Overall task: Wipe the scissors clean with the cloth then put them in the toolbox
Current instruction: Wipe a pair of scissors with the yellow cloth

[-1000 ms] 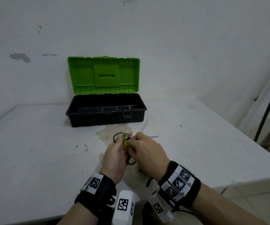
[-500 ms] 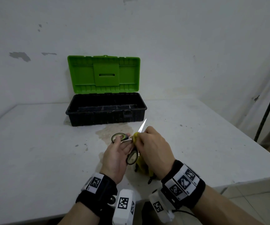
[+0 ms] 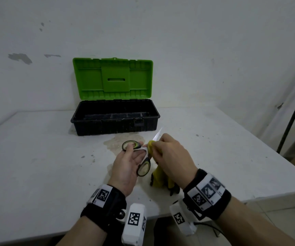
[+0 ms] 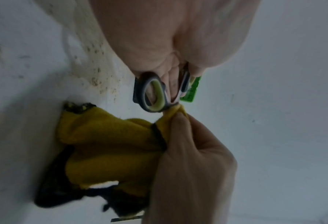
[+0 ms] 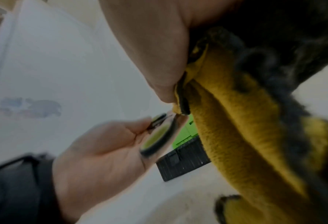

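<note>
Low in the head view, two wrists with black bands and printed markers are seen, the hands meeting at the centre of the frame above the near part of the white table (image 3: 36,166). The scissors (image 3: 144,166) are held by their handles in the left hand (image 3: 127,167), the thumb pressed on the upper loop and the fingers curled under the lower one; the same grip is shown in the left wrist view (image 4: 153,94). The yellow cloth (image 3: 158,176) is pinched around the blades by the right hand (image 3: 173,157), with its fingers closed on the fold (its dark-edged tail hangs down to the table). Only the blade tip is left bare, pointing to the upper right past the right hand. Just beyond the hands a brownish stain (image 3: 123,141) is seen on the table. Farther back, above centre, the toolbox (image 3: 114,125) is stood open, its green lid raised against the wall.
</note>
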The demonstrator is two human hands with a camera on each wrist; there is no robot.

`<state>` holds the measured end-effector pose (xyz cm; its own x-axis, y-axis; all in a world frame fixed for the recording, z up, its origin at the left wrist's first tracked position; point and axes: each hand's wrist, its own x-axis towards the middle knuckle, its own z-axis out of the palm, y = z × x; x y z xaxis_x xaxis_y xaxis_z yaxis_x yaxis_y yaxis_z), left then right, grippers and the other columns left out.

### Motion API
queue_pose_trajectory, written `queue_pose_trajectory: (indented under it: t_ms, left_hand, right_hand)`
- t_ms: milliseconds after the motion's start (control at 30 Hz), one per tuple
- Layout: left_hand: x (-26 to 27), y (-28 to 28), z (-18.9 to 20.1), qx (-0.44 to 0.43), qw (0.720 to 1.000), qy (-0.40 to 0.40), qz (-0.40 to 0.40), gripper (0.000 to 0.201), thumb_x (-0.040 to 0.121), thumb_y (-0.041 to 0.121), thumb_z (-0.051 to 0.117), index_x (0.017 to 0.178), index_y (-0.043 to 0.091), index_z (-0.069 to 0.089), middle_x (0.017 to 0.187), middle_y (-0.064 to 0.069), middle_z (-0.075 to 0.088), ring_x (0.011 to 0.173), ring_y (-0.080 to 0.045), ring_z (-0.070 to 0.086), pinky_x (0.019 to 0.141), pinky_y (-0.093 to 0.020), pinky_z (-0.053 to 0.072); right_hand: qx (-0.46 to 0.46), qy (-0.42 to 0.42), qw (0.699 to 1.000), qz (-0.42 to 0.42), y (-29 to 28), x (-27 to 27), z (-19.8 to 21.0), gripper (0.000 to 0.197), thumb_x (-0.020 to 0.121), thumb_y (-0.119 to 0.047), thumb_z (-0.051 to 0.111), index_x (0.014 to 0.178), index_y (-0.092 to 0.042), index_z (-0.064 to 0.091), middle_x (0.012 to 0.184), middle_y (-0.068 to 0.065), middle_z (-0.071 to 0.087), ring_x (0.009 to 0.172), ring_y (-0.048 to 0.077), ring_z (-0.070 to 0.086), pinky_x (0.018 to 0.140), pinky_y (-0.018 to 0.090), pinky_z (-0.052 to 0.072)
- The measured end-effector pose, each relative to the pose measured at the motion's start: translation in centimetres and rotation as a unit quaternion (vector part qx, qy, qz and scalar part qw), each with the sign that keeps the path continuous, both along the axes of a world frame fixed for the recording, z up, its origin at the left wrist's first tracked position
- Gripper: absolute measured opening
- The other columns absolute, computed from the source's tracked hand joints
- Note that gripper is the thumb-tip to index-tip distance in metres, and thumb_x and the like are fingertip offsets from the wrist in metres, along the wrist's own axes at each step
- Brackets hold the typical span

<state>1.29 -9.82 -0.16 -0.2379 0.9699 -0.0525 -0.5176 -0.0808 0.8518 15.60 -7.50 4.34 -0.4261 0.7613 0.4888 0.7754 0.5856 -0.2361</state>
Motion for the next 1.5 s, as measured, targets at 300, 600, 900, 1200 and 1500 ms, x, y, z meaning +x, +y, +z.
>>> queue_pose_trajectory:
  t_ms: [300, 600, 900, 1200, 1500]
  left_hand:
    - [-0.1, -0.3, 0.3, 0.043, 0.998, 0.036, -0.011, 0.039, 0.109, 0.027, 0.032, 0.118, 0.001, 0.060, 0.110, -0.016, 0.075, 0.103, -0.022, 0.073, 0.077, -0.023, 0.058]
    - [0.2, -0.4, 0.2, 0.054, 0.990, 0.129, -0.016, 0.037, 0.108, 0.027, 0.035, 0.117, 0.005, 0.063, 0.106, -0.009, 0.077, 0.102, -0.020, 0.073, 0.079, -0.023, 0.058]
    - [0.6, -0.9, 0.7, 0.046, 0.992, 0.117, -0.009, 0.035, 0.108, 0.025, 0.035, 0.114, 0.007, 0.063, 0.104, -0.007, 0.078, 0.102, -0.018, 0.073, 0.082, -0.024, 0.059]
    - [0.5, -0.9, 0.9, 0.016, 0.999, 0.029, -0.031, 0.039, 0.109, 0.030, 0.034, 0.118, 0.003, 0.061, 0.108, -0.015, 0.076, 0.104, -0.028, 0.072, 0.084, -0.036, 0.058]
    - [0.0, -0.7, 0.9, -0.012, 0.990, -0.128, -0.052, 0.038, 0.109, 0.026, 0.033, 0.118, -0.002, 0.057, 0.112, -0.023, 0.073, 0.100, -0.024, 0.074, 0.074, -0.028, 0.061]
  right_hand:
    - [0.013, -0.027, 0.999, 0.033, -0.7, 0.1, -0.9, 0.030, 0.100, -0.038, 0.046, 0.090, -0.019, 0.066, 0.084, -0.005, 0.043, 0.063, 0.016, 0.047, 0.050, 0.035, 0.048]
    - [0.009, -0.044, 0.996, 0.083, -1.7, 0.0, -1.3, 0.017, 0.096, -0.032, 0.053, 0.094, -0.025, 0.069, 0.104, -0.006, 0.054, 0.078, 0.014, 0.058, 0.052, 0.030, 0.050]
    - [0.012, -0.080, 0.996, 0.040, -1.2, 0.1, -0.7, 0.021, 0.098, -0.034, 0.048, 0.094, -0.023, 0.065, 0.097, -0.005, 0.050, 0.074, 0.015, 0.054, 0.050, 0.029, 0.048]
    - [0.006, -0.042, 0.995, 0.086, -1.9, 0.5, -1.1, 0.019, 0.097, -0.036, 0.052, 0.097, -0.025, 0.068, 0.104, -0.008, 0.053, 0.077, 0.013, 0.057, 0.052, 0.029, 0.050]
    - [0.003, 0.014, 0.999, 0.039, -0.9, 1.2, -1.1, 0.026, 0.098, -0.040, 0.049, 0.095, -0.024, 0.069, 0.085, -0.004, 0.050, 0.065, 0.018, 0.051, 0.052, 0.037, 0.049]
